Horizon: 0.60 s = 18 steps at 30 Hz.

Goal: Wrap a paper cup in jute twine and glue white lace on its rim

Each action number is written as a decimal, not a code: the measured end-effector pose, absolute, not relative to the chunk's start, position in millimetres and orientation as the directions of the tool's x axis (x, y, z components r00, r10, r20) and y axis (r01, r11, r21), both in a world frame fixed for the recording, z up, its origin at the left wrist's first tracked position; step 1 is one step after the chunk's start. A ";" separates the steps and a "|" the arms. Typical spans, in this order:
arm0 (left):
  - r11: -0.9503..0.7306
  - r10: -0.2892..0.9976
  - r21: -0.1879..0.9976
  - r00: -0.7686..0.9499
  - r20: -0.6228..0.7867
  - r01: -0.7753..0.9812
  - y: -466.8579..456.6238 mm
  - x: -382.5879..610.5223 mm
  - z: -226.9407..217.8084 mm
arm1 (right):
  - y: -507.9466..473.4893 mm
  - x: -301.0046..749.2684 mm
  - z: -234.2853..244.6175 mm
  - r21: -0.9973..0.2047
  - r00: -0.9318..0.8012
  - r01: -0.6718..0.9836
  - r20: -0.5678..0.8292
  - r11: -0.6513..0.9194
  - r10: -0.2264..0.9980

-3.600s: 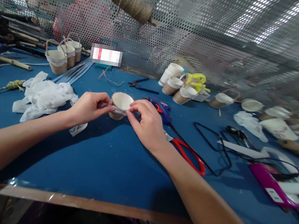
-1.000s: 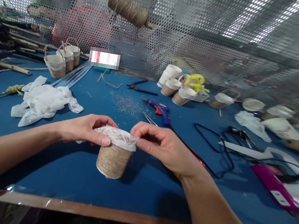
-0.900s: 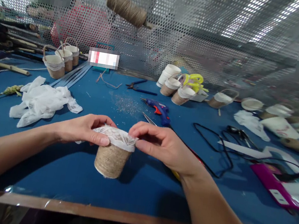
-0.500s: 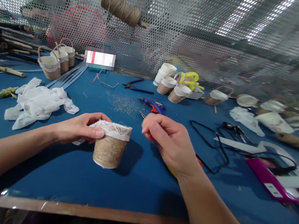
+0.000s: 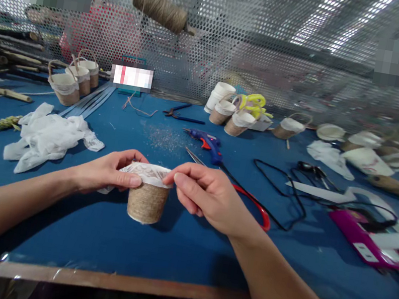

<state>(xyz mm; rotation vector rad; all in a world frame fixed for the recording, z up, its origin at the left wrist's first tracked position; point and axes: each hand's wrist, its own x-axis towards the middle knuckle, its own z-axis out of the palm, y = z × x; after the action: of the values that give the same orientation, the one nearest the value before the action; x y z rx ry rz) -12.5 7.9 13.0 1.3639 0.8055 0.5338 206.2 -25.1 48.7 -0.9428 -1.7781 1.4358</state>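
Note:
A small cup wrapped in jute twine stands on the blue table, with a band of white lace round its rim. My left hand grips the cup's left side at the lace, thumb pressed on the band. My right hand touches the right side of the rim, fingers pinched together on the lace. A loose end of lace hangs below my left hand.
Red-handled scissors and a blue glue gun lie just beyond my right hand. A heap of white lace lies at left. Finished twine cups stand at back left, others at back centre. Black cable and a magenta tool lie right.
My right hand came off the cup half a second ago and has returned to its rim. Since the first frame, the cup has come closer to me and now wears the lace band.

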 end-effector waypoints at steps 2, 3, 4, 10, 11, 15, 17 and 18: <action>0.137 0.761 0.982 0.621 -0.186 0.126 8.0 -11.8 12.7 | -27.3 204.6 49.2 -0.981 -0.529 0.123 0.066 0.153 0.846; 0.127 0.766 0.983 0.617 -0.181 0.132 7.9 -11.4 12.4 | -28.5 203.7 49.5 -0.979 -0.534 0.129 0.064 0.156 0.843; 0.115 0.772 0.984 0.611 -0.176 0.138 7.8 -11.0 12.1 | -29.5 202.8 49.7 -0.976 -0.538 0.149 0.054 0.158 0.841; 0.037 0.832 0.988 0.543 -0.113 0.149 6.4 -8.3 11.5 | -32.3 198.6 50.8 -0.953 -0.553 0.232 0.035 0.194 0.833; 0.020 0.840 0.987 0.533 -0.102 0.157 6.2 -7.7 12.0 | -32.3 198.3 50.6 -0.951 -0.563 0.240 0.028 0.196 0.826; -0.026 0.863 0.978 0.499 -0.083 0.206 4.8 -5.5 14.0 | -32.6 198.1 49.4 -0.944 -0.579 0.266 0.007 0.197 0.815; -0.034 0.863 0.975 0.498 -0.082 0.219 3.7 -4.6 14.2 | -33.3 197.9 49.3 -0.944 -0.589 0.269 -0.002 0.193 0.808; -0.037 0.863 0.974 0.499 -0.081 0.223 3.2 -4.4 14.0 | -33.8 197.6 49.4 -0.939 -0.587 0.284 -0.011 0.193 0.809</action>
<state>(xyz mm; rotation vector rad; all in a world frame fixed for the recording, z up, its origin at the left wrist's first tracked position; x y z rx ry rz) -4.4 3.2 14.0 1.5583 0.9678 0.6742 197.6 -33.8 49.4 -1.0184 -1.9778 1.3910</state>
